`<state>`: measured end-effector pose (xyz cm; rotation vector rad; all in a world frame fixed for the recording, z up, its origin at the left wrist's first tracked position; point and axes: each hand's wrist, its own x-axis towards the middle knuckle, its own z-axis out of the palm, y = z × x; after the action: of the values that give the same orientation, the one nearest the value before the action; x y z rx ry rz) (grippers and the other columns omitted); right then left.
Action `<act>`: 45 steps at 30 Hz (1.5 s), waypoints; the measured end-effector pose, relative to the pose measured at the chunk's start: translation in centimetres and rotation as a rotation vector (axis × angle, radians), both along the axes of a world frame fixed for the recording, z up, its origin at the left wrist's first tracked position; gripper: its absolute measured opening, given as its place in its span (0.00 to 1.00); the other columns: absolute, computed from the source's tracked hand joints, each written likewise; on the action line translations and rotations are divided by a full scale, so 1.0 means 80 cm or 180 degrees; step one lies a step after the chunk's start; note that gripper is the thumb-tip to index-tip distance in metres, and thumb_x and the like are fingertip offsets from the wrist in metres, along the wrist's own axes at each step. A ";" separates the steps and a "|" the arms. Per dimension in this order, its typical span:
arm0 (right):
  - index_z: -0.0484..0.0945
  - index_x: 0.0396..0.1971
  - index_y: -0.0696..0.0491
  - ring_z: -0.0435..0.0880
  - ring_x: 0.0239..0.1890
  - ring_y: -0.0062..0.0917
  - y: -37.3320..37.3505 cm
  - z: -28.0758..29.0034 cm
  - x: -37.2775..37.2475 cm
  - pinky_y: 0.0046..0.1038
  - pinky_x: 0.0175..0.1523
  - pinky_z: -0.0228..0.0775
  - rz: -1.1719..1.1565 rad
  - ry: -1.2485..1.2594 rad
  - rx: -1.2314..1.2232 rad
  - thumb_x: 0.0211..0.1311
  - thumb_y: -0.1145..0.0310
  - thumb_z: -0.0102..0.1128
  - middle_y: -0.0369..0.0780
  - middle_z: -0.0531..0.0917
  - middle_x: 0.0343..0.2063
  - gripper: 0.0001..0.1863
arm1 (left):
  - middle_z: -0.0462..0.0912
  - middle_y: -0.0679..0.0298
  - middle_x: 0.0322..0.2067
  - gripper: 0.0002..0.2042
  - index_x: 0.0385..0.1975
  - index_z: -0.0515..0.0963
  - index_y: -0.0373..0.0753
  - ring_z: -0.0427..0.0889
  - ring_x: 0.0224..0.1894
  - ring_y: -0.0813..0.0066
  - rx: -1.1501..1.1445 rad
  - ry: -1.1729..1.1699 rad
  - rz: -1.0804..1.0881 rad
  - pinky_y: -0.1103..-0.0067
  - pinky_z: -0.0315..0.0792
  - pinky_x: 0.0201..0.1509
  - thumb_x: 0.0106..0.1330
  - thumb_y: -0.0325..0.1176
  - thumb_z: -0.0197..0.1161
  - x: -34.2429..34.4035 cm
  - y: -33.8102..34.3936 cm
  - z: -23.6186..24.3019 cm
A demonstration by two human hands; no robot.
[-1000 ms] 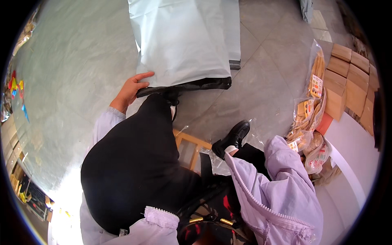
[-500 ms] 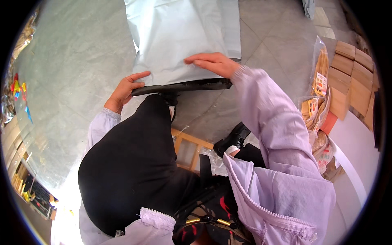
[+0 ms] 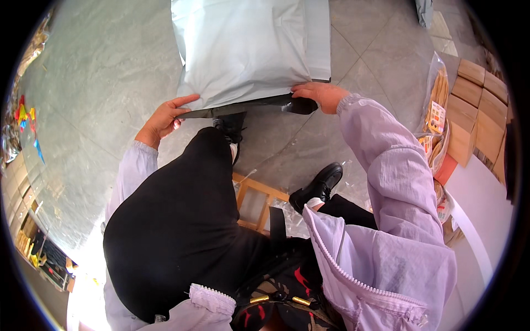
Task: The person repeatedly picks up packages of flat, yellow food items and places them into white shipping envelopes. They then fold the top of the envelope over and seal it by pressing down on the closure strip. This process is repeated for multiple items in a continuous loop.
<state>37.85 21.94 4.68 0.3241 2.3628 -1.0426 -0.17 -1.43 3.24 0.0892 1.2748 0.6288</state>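
Observation:
A large pale grey plastic mailing bag (image 3: 243, 52) with a black inside stretches out in front of me, its near edge above my knee and shoe. My left hand (image 3: 165, 117) grips the near left corner, thumb below and fingers on top. At the near right corner my right hand (image 3: 320, 95) holds the edge, its fingertips on the pale top side. Between the two hands the black lining (image 3: 243, 106) shows as a strip along the near edge. The bag's far end runs out of the picture.
Brown cardboard boxes (image 3: 479, 105) are stacked at the right, beside clear bags of long tan sticks (image 3: 437, 105). A wooden frame (image 3: 255, 201) lies under me near my black shoe (image 3: 317, 186). More boxes (image 3: 19, 176) and colourful scraps (image 3: 25, 117) line the left side.
My right hand has moved right, from flat on top of the bag to its near right corner, where it now grips. The near edge has lifted a little at the right; my left hand stays put.

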 end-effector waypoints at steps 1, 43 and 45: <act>0.67 0.54 0.48 0.63 0.63 0.34 0.000 -0.003 0.001 0.30 0.64 0.60 0.0065 -0.0012 0.0030 0.42 0.90 0.48 0.35 0.66 0.61 0.35 | 0.74 0.76 0.23 0.20 0.55 0.73 0.43 0.62 0.14 0.93 -0.0001 0.0020 -0.0010 0.95 0.58 0.15 0.63 0.20 0.51 -0.001 0.000 0.000; 0.74 0.43 0.56 0.70 0.28 0.14 0.009 -0.010 -0.012 0.19 0.35 0.66 -0.3740 0.1643 -0.0275 0.66 0.72 0.50 0.32 0.74 0.26 0.09 | 0.68 0.64 0.56 0.20 0.47 0.73 0.29 0.73 0.50 0.73 0.1398 0.2914 0.0397 0.79 0.67 0.52 0.69 0.43 0.51 0.000 0.022 0.010; 0.74 0.44 0.57 0.71 0.29 0.14 0.006 -0.009 -0.014 0.19 0.36 0.68 -0.3834 0.1622 -0.0306 0.66 0.72 0.50 0.32 0.75 0.29 0.09 | 0.67 0.66 0.58 0.18 0.48 0.72 0.29 0.68 0.56 0.74 0.2053 0.3417 0.0717 0.79 0.63 0.58 0.70 0.39 0.50 0.018 0.029 0.020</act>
<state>36.77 22.46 3.96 1.7528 2.4453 -1.9013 1.27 0.89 4.81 0.9255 2.0646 1.2574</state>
